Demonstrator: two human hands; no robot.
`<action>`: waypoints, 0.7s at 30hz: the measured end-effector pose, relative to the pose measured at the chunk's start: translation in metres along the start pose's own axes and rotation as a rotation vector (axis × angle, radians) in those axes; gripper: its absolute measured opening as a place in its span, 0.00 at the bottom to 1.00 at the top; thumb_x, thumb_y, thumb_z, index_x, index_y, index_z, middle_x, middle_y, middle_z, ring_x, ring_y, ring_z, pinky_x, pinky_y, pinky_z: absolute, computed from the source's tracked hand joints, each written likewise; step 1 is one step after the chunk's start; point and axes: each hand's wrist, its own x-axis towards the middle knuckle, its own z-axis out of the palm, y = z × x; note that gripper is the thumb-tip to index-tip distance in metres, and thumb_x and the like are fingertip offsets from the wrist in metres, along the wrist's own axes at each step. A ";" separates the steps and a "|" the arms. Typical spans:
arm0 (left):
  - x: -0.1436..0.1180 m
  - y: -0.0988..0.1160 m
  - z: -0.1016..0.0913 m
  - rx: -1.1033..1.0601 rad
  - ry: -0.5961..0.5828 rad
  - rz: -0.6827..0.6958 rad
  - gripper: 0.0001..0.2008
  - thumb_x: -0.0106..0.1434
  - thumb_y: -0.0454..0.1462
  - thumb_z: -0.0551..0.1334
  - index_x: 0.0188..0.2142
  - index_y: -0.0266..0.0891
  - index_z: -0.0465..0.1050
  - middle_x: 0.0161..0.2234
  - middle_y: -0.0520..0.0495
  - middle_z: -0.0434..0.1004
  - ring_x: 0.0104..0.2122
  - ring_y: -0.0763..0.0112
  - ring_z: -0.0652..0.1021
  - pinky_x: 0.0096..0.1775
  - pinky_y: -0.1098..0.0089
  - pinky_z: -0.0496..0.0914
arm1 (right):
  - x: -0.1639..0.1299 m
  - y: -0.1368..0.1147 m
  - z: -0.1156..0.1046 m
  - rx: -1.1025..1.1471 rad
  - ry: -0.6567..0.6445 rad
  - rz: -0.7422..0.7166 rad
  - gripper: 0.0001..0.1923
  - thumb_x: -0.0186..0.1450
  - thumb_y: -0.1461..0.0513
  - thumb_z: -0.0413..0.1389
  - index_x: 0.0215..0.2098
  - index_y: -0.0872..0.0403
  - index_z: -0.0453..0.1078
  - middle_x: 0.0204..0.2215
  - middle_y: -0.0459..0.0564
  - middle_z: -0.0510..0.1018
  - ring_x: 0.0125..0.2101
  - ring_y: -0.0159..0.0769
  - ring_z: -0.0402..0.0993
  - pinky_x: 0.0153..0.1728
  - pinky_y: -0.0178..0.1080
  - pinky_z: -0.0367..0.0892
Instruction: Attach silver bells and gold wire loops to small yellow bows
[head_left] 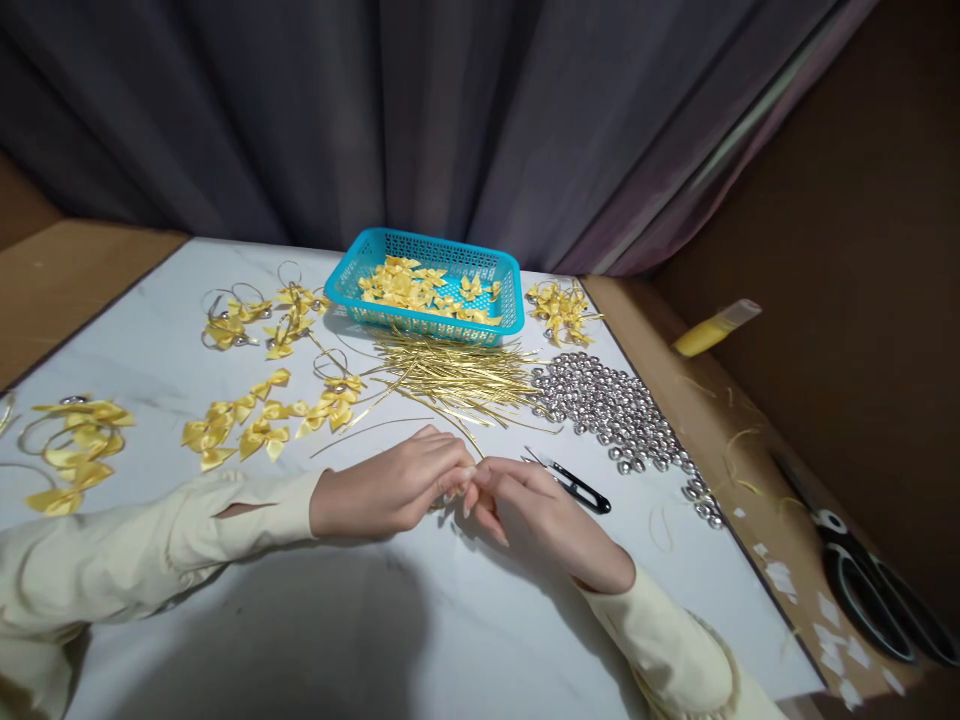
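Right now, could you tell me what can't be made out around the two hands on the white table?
- Head view: whatever the left hand and right hand pinch together is covered by the fingertips.
- Head view: the large black-handled scissors run off the right edge.
- Head view: the yellow ribbon bows on gold loops are cut off by the left edge.
- Head view: the silver round bells are too small to show detail.

On the white table (pixel 315 620), the left hand (pixel 390 490) and right hand (pixel 544 515) meet fingertip to fingertip near centre, with snips (pixel 574 483) just right, gold wires (pixel 457 378) and silver bells (pixel 611 405) beyond, and a blue basket (pixel 427 285) of yellow bows (pixel 420 287) farthest.
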 end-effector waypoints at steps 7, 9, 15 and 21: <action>-0.002 -0.003 0.004 -0.019 0.042 -0.002 0.11 0.67 0.30 0.44 0.31 0.38 0.60 0.30 0.50 0.63 0.32 0.72 0.65 0.38 0.72 0.60 | 0.001 0.006 0.003 -0.218 0.113 -0.070 0.15 0.67 0.60 0.43 0.25 0.56 0.63 0.15 0.39 0.59 0.17 0.25 0.54 0.23 0.30 0.54; -0.002 -0.001 0.003 -0.052 0.061 -0.006 0.10 0.67 0.30 0.43 0.31 0.38 0.58 0.29 0.50 0.62 0.30 0.73 0.65 0.36 0.73 0.61 | 0.004 0.010 0.006 -0.276 0.112 -0.060 0.14 0.66 0.62 0.43 0.24 0.56 0.64 0.15 0.39 0.59 0.17 0.24 0.54 0.23 0.30 0.54; 0.001 0.010 -0.010 -0.103 0.095 -0.057 0.10 0.67 0.32 0.44 0.29 0.39 0.55 0.27 0.52 0.60 0.27 0.74 0.64 0.32 0.74 0.60 | 0.009 0.015 0.010 -0.331 0.077 0.022 0.14 0.64 0.65 0.44 0.22 0.56 0.65 0.15 0.40 0.60 0.18 0.25 0.55 0.23 0.30 0.53; 0.005 0.010 -0.019 -0.189 0.111 -0.191 0.12 0.68 0.38 0.44 0.29 0.39 0.57 0.25 0.54 0.59 0.26 0.75 0.63 0.31 0.74 0.60 | -0.001 -0.005 -0.002 -0.163 0.266 -0.043 0.15 0.66 0.60 0.43 0.26 0.56 0.64 0.14 0.40 0.56 0.18 0.26 0.53 0.22 0.31 0.52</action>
